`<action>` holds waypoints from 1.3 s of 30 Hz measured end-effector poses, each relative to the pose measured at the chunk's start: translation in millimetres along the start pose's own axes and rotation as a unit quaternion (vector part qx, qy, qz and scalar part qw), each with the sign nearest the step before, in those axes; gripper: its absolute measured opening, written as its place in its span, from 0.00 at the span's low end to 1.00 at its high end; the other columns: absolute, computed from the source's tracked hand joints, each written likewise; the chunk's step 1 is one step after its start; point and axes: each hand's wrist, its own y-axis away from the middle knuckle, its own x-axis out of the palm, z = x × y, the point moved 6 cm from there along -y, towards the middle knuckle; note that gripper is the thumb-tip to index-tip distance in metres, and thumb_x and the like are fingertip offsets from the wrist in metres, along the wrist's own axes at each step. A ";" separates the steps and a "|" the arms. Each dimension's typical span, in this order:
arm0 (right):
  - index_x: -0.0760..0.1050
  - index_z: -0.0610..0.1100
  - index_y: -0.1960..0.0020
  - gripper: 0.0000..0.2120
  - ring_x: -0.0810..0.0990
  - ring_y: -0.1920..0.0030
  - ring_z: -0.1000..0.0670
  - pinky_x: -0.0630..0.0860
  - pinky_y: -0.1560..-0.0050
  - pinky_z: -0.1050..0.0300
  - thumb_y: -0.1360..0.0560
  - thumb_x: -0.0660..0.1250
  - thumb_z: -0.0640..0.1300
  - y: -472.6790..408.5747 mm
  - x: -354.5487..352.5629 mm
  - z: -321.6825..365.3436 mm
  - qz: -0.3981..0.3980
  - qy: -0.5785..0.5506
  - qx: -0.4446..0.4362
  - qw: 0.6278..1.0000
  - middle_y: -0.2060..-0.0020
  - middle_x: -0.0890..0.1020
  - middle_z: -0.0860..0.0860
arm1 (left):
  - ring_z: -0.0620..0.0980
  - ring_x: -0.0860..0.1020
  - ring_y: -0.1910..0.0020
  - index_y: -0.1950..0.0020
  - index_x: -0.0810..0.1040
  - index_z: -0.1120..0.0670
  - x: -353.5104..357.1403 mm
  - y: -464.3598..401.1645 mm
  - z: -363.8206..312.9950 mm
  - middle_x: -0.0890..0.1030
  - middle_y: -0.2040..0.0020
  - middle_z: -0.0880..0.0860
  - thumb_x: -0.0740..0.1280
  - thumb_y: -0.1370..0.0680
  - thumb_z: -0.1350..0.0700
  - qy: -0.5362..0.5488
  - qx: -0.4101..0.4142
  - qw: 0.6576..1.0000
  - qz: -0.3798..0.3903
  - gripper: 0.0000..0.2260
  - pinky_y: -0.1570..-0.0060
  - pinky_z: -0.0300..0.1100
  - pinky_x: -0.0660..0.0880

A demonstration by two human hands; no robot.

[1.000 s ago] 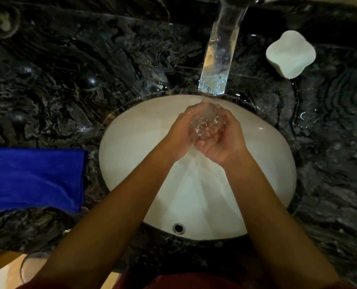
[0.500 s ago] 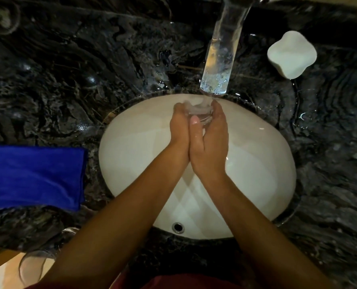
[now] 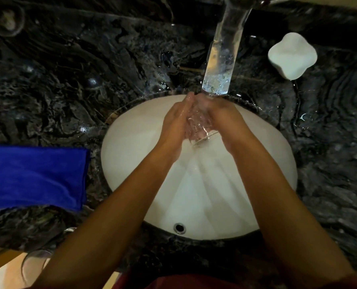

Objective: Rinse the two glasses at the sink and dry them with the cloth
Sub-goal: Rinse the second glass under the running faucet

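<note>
A clear drinking glass (image 3: 198,126) sits clasped between both hands over the white oval basin (image 3: 131,142), just under the tip of the faucet spout (image 3: 223,59). The glass is smooth and transparent, glinting with wet highlights, and its rim end points toward the camera, showing as a thin bright arc below the fingers. Water inside or over it blurs its outline; how full it is cannot be told. The left hand (image 3: 174,124) wraps its side from the left with fingers curved along the wall, and the right hand (image 3: 227,119) grips the opposite side, fingers curled over the top toward the spout.

The spout is a glossy, see-through tube with bubbling water at its lower end. The basin is glazed ceramic, undermounted in a dark marble counter (image 3: 58,80) with swirling grey veins and wet patches shining near the rim. A small round metal overflow hole (image 3: 179,227) sits in the basin's near wall.

A deep blue cloth (image 3: 33,176), soft and napped, lies folded flat on the counter left of the basin. A second glass (image 3: 35,262) stands at the counter's near left edge, partly hidden by the left forearm. A white, rounded four-lobed block (image 3: 292,55), matte and smooth, rests on the counter right of the spout.
</note>
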 end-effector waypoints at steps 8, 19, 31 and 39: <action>0.80 0.50 0.39 0.13 0.84 0.44 0.54 0.80 0.41 0.55 0.18 0.62 0.53 21.8 -3.0 -30.7 -0.053 -0.081 -0.116 0.989 0.45 0.85 0.53 | 0.62 0.84 0.42 0.38 0.81 0.57 10.1 6.6 -0.1 0.85 0.42 0.63 0.58 0.17 0.36 0.163 -0.049 0.983 -0.063 0.27 0.36 0.61 0.77; 0.79 0.44 0.58 0.11 0.73 0.76 0.51 0.65 0.73 0.59 0.18 0.66 0.44 10.7 -39.5 -24.1 -0.014 0.061 -0.062 0.996 0.77 0.77 0.51 | 0.54 0.82 0.55 0.39 0.81 0.55 -5.1 17.1 -8.8 0.85 0.51 0.55 0.59 0.16 0.43 -0.095 -0.011 0.991 0.090 0.18 0.61 0.46 0.78; 0.78 0.45 0.51 0.17 0.77 0.70 0.47 0.73 0.71 0.57 0.19 0.58 0.57 11.8 -22.9 -30.2 0.007 -0.075 0.025 0.997 0.70 0.79 0.45 | 0.57 0.86 0.57 0.43 0.77 0.63 -17.5 20.4 -12.0 0.85 0.50 0.62 0.71 0.22 0.46 -0.106 0.054 0.992 0.040 0.21 0.60 0.49 0.83; 0.75 0.44 0.55 0.21 0.80 0.65 0.50 0.78 0.63 0.48 0.21 0.65 0.62 22.6 -19.8 -30.1 -0.060 0.009 -0.088 0.994 0.61 0.83 0.41 | 0.59 0.82 0.65 0.34 0.76 0.56 -5.5 33.1 -0.9 0.84 0.48 0.66 0.58 0.17 0.37 -0.074 -0.020 0.987 0.143 0.25 0.64 0.47 0.79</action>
